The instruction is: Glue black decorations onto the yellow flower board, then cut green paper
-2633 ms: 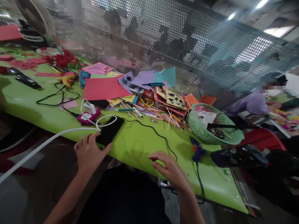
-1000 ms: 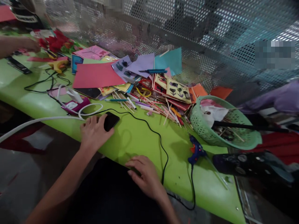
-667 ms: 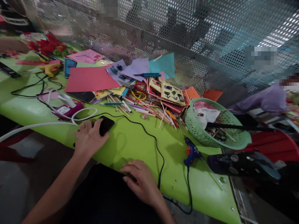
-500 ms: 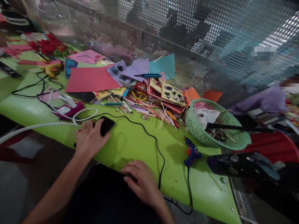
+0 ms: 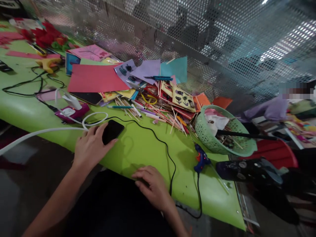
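Observation:
A black smartphone (image 5: 113, 132) lies on the green table, its dark screen up. My left hand (image 5: 90, 144) has it by the near end, fingers along the left side and thumb along the lower right. At the table's near edge rests my right hand (image 5: 151, 186), empty, its fingers loosely bent and a little apart. Beside the phone, a white cable (image 5: 95, 116) loops from a purple power strip (image 5: 72, 112). A thin black cord (image 5: 158, 136) runs past the right hand. Farther right a blue glue gun (image 5: 201, 158) stands on the table.
Coloured paper (image 5: 96, 78), sticks and pens (image 5: 148, 113) are heaped along the perforated metal panel (image 5: 158, 36). A green basket (image 5: 209, 141) stands at the right, near a dark pouch-like object (image 5: 237, 169). A yellow glue gun (image 5: 48, 64) and red flowers (image 5: 45, 36) lie left.
My left hand has slid back slightly toward the near left, so more of the phone shows. The right hand stays at the table edge. The view has shifted slightly.

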Demonstrator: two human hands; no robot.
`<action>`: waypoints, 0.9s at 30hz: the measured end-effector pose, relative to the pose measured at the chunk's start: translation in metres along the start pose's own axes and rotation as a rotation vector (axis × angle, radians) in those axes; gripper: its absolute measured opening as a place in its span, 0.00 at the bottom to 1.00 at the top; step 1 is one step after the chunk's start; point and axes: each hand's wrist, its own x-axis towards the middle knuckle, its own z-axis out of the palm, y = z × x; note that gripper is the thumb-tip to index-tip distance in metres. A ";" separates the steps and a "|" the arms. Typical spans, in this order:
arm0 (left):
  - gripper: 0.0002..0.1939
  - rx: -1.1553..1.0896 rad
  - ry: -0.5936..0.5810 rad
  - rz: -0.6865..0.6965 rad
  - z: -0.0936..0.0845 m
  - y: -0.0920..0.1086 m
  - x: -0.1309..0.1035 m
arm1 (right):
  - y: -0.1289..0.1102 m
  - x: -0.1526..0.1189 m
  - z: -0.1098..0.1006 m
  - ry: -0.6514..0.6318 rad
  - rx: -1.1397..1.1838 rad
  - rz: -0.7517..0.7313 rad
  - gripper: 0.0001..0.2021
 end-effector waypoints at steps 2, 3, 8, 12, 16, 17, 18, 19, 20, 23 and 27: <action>0.36 -0.075 -0.010 0.040 0.001 -0.010 -0.003 | -0.001 0.000 -0.002 -0.014 0.023 0.012 0.09; 0.35 -0.116 -0.014 0.062 0.002 -0.016 -0.005 | -0.002 0.000 -0.003 -0.020 0.033 0.018 0.08; 0.33 -0.221 -0.019 0.075 -0.003 -0.040 -0.022 | -0.005 0.002 -0.008 -0.041 0.073 0.059 0.08; 0.34 -0.185 -0.007 0.009 -0.007 -0.039 -0.029 | -0.010 0.013 -0.006 -0.035 0.097 0.082 0.08; 0.37 -0.131 -0.032 0.036 -0.001 -0.017 -0.020 | -0.016 0.027 -0.001 -0.042 0.062 0.065 0.08; 0.38 -0.116 -0.040 0.047 0.001 -0.012 -0.016 | -0.017 0.029 0.001 -0.048 0.045 0.061 0.08; 0.38 -0.101 -0.043 0.050 0.003 -0.006 -0.013 | -0.017 0.031 0.002 -0.051 0.028 0.061 0.08; 0.38 -0.086 -0.041 0.044 0.004 -0.002 -0.010 | -0.018 0.032 0.004 -0.048 0.018 0.063 0.08; 0.38 -0.073 -0.040 0.033 0.005 0.001 -0.007 | -0.018 0.032 0.005 -0.041 0.015 0.068 0.08; 0.38 -0.039 -0.046 0.009 0.003 0.005 0.000 | -0.016 0.030 0.009 -0.004 0.034 0.072 0.07; 0.38 0.002 -0.047 0.007 0.001 0.006 0.007 | -0.013 0.030 0.013 0.030 0.013 0.038 0.07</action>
